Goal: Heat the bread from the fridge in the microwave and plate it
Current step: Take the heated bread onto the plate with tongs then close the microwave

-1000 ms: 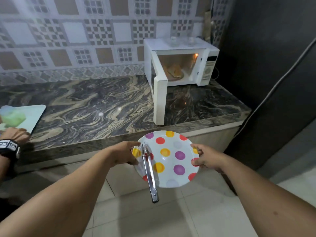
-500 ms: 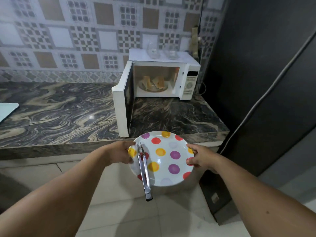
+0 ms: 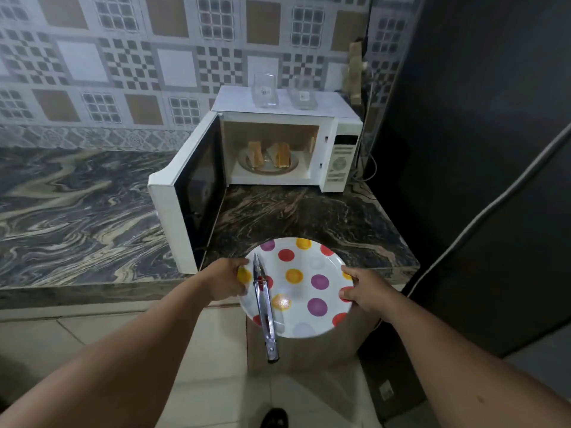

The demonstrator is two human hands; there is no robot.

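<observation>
Marble counter (image 3: 77, 217) runs under a patterned tile wall, its left end cut off by the frame. On it the microwave (image 3: 278, 143) stands with its door (image 3: 188, 205) swung open, bread (image 3: 268, 154) on the turntable inside, partly blurred, and two glasses (image 3: 265, 89) on top. Over the counter's edge the left hand (image 3: 224, 281) and right hand (image 3: 363, 290) each grip a rim of the dotted plate (image 3: 309, 273), fingers curled under and hidden, with tongs (image 3: 264, 307) lying across it near the left hand.
</observation>
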